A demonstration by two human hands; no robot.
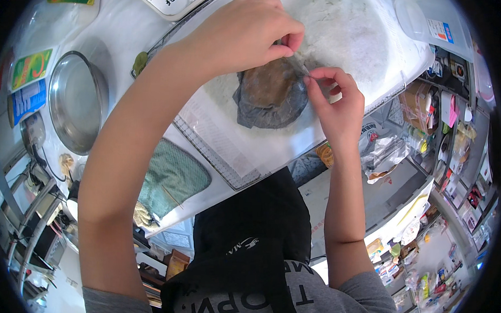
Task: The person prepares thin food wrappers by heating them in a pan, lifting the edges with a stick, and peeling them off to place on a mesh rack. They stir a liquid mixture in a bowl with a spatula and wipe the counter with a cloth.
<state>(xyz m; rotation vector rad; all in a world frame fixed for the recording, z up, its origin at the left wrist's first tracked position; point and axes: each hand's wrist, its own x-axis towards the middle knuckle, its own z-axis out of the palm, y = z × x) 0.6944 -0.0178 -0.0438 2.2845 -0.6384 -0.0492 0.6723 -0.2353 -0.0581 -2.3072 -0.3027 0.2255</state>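
Observation:
On a whitish, stained sheet (229, 140) lies a flat brown round piece (268, 83) with dark grey, wrinkled fabric-like material (270, 118) around its lower edge. What it is made of cannot be told. My left hand (271, 35) reaches over its upper edge, thumb and fingers pinched together. My right hand (335, 87) is at its right edge, thumb and forefinger pinching one end of a thin, pale strip (302, 65). The strip runs up towards the left fingertips, which seem to hold its other end. A large pale round patch (345, 33) spreads on the sheet beyond my hands.
A wire rack (235, 186) edges the sheet. To the left stand a round metal bowl (75, 102) and a green mesh-like cloth (172, 175). A translucent plastic container (436, 26) is at upper right, a white tray (175, 6) at the top. Crowded shelves (456, 120) line the right.

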